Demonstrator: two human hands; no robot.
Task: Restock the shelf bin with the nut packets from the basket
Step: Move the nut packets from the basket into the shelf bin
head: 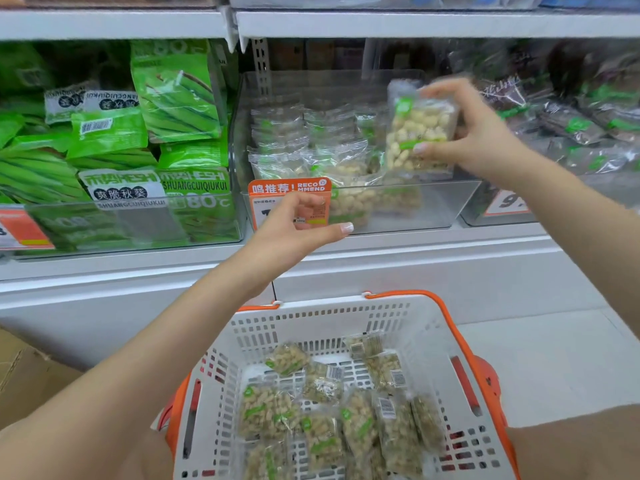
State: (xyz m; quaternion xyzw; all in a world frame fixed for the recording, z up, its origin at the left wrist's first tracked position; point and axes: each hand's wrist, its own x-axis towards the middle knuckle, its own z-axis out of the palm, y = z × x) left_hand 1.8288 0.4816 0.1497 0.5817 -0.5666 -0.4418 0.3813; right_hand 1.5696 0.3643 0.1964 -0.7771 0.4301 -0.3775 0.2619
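My right hand (pixel 474 133) holds a clear nut packet (pixel 417 133) upright above the right side of the clear shelf bin (pixel 415 206). Several nut packets (pixel 311 147) lie stacked inside that bin, mostly on its left and middle. In front of the bin's orange price tag (pixel 289 188) hovers my left hand (pixel 298 226), fingers apart and holding nothing. Below, a white basket (pixel 346 317) with orange handles holds several more nut packets (pixel 325 410) on its floor.
Green okra snack bags (pixel 138 133) fill the bin on the left. Dark snack packets (pixel 571 126) lie in the bin on the right. A white shelf ledge (pixel 415 258) runs below the bins, another shelf board (pixel 415 24) above. A cardboard box (pixel 24 372) sits low left.
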